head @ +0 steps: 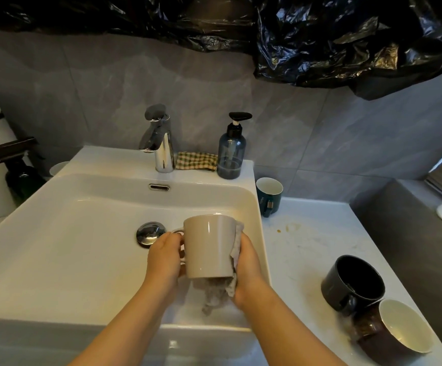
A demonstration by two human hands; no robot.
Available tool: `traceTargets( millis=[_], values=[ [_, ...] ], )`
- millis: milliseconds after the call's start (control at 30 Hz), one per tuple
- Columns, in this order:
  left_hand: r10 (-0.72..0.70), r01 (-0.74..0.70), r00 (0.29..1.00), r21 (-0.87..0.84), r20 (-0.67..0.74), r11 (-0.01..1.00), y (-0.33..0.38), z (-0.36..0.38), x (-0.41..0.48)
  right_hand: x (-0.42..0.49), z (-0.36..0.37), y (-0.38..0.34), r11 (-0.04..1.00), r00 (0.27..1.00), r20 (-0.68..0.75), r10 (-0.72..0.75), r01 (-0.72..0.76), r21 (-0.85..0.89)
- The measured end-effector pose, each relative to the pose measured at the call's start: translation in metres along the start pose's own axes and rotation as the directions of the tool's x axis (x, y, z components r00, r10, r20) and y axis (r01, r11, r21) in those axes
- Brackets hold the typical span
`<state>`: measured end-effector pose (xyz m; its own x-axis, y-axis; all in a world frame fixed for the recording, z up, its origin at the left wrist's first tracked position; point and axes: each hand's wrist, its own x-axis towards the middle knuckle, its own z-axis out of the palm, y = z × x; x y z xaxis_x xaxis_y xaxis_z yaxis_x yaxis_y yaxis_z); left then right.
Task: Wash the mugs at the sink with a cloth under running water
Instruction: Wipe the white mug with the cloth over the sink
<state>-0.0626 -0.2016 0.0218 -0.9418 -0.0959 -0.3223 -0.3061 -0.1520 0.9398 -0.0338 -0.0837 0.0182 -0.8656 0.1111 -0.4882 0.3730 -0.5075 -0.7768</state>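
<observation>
Beige mug (209, 245) is hanging in the air over the sink (56, 233), toward the basin's 4 o'clock corner, held between both hands. Its wider end is pointing away toward the faucet (159, 143), its narrower end toward the person. Whether the mouth is facing up cannot be told.

Left hand (165, 256) is sitting at the mug's 9 o'clock, fingers curling round the handle and gripping it. Right hand (246, 270) is sitting at the mug's 3 o'clock, closing on a grey cloth (216, 291) and pressing it against the mug's side. Its fingertips are hidden behind mug and cloth. The cloth is wrapping up the right wall and trailing loose below the mug at 6 o'clock.

Drain stopper (150, 233) is lying at the mug's 9 to 10 o'clock, just beyond the left hand. The faucet is standing at the basin's 12 o'clock. A checked cloth (196, 161) is lying between it and a blue soap dispenser (231, 154).

On the counter (307, 247), brown marks are showing at the mug's 3 o'clock. A teal mug (268, 196) is standing upright at 2 o'clock, just beside the sink wall. A black mug (353, 282) is lying on its side at 4 o'clock, touching a brown mug (391, 331), also on its side. Black plastic sheeting (346, 40) is hanging across the wall at 12 o'clock.
</observation>
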Motion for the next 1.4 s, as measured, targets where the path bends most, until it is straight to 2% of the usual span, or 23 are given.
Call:
traceTargets(
  millis=[133, 200, 267, 333, 367, 433, 467, 533, 567, 633, 667, 767, 833, 900, 933, 1000, 1033, 1100, 1200, 1267, 1333, 1367, 1400],
  values=[
    [0.210, -0.187, 0.973, 0.204, -0.097, 0.961, -0.004, -0.001, 0.004, 0.003, 0.005, 0.005, 0.996, 0.996, -0.032, -0.084, 0.083, -0.042],
    [0.284, -0.269, 0.957, 0.193, -0.057, 0.944, -0.004, 0.004, -0.002, 0.002, 0.005, 0.001, 0.995, 0.996, 0.006, -0.095, 0.095, -0.036],
    [0.285, -0.287, 0.958, 0.226, 0.042, 0.931, -0.004, 0.011, -0.007, 0.000, 0.006, 0.001, 0.992, 0.993, 0.033, -0.112, 0.113, -0.048],
    [0.170, -0.196, 0.975, 0.187, 0.145, 0.963, -0.008, 0.013, -0.006, -0.002, 0.009, 0.005, 0.941, 0.968, 0.019, -0.252, 0.249, -0.228],
    [0.074, -0.097, 0.979, 0.118, 0.190, 0.988, -0.007, 0.012, -0.005, -0.004, 0.011, 0.006, 0.881, 0.934, 0.037, -0.354, 0.347, -0.323],
    [-0.094, 0.118, 0.947, -0.060, 0.306, 0.991, -0.003, 0.006, -0.003, -0.007, 0.014, 0.007, 0.792, 0.860, 0.108, -0.498, 0.502, -0.347],
    [-0.139, 0.193, 0.922, -0.117, 0.361, 0.974, -0.001, 0.003, -0.001, -0.008, 0.015, 0.008, 0.802, 0.855, 0.107, -0.507, 0.513, -0.306],
    [-0.145, 0.226, 0.887, -0.139, 0.438, 0.964, 0.001, 0.000, -0.003, -0.010, 0.015, 0.006, 0.881, 0.893, 0.058, -0.446, 0.449, -0.149],
    [-0.129, 0.218, 0.878, -0.145, 0.461, 0.965, 0.002, 0.000, -0.005, -0.011, 0.014, 0.002, 0.912, 0.922, 0.064, -0.382, 0.388, -0.132],
    [-0.102, 0.184, 0.891, -0.148, 0.442, 0.972, 0.002, 0.002, -0.008, -0.004, 0.005, -0.001, 0.968, 0.966, 0.086, -0.245, 0.248, -0.028],
    [-0.091, 0.164, 0.908, -0.147, 0.408, 0.975, 0.002, 0.004, -0.007, -0.005, 0.004, 0.000, 0.971, 0.968, 0.097, -0.233, 0.237, -0.031],
    [-0.117, 0.164, 0.959, -0.168, 0.257, 0.972, 0.001, 0.005, -0.002, -0.011, 0.020, 0.010, 0.885, 0.923, 0.128, -0.363, 0.385, -0.264],
    [-0.151, 0.201, 0.952, -0.172, 0.265, 0.964, 0.000, 0.001, 0.001, -0.008, 0.024, 0.015, 0.805, 0.856, 0.151, -0.495, 0.517, -0.290],
    [-0.178, 0.260, 0.916, -0.194, 0.361, 0.946, 0.000, -0.001, 0.002, -0.006, 0.025, 0.006, 0.861, 0.886, 0.080, -0.458, 0.464, -0.211],
    [-0.177, 0.272, 0.900, -0.194, 0.399, 0.943, -0.001, -0.001, 0.001, -0.005, 0.022, 0.000, 0.909, 0.920, 0.075, -0.385, 0.392, -0.145],
    [-0.159, 0.254, 0.900, -0.193, 0.406, 0.948, -0.004, 0.001, 0.002, 0.002, 0.011, -0.003, 0.968, 0.964, 0.095, -0.247, 0.249, -0.015],
    [-0.153, 0.243, 0.913, -0.203, 0.378, 0.949, -0.005, 0.002, 0.003, 0.000, 0.012, -0.002, 0.970, 0.966, 0.110, -0.235, 0.240, -0.028],
    [-0.157, 0.227, 0.949, -0.243, 0.275, 0.943, -0.008, 0.003, 0.008, -0.007, 0.020, 0.007, 0.917, 0.935, 0.157, -0.319, 0.346, -0.197],
    [-0.179, 0.230, 0.958, -0.232, 0.223, 0.945, -0.009, 0.000, 0.012, -0.009, 0.029, 0.015, 0.833, 0.865, 0.147, -0.480, 0.502, -0.233],
    [-0.181, 0.257, 0.929, -0.214, 0.322, 0.942, -0.006, -0.003, 0.007, -0.009, 0.025, 0.007, 0.904, 0.914, 0.064, -0.400, 0.405, -0.135],
    [-0.161, 0.271, 0.889, -0.208, 0.429, 0.940, -0.004, -0.001, 0.000, -0.004, 0.012, -0.003, 0.972, 0.970, 0.069, -0.233, 0.234, -0.008],
    [-0.150, 0.263, 0.888, -0.210, 0.436, 0.942, -0.006, 0.000, 0.000, -0.003, 0.007, -0.004, 0.981, 0.977, 0.089, -0.194, 0.191, 0.044],
    [-0.146, 0.254, 0.899, -0.219, 0.413, 0.942, -0.007, 0.001, 0.001, -0.007, 0.008, -0.004, 0.979, 0.973, 0.113, -0.202, 0.202, 0.012]
  ],
)
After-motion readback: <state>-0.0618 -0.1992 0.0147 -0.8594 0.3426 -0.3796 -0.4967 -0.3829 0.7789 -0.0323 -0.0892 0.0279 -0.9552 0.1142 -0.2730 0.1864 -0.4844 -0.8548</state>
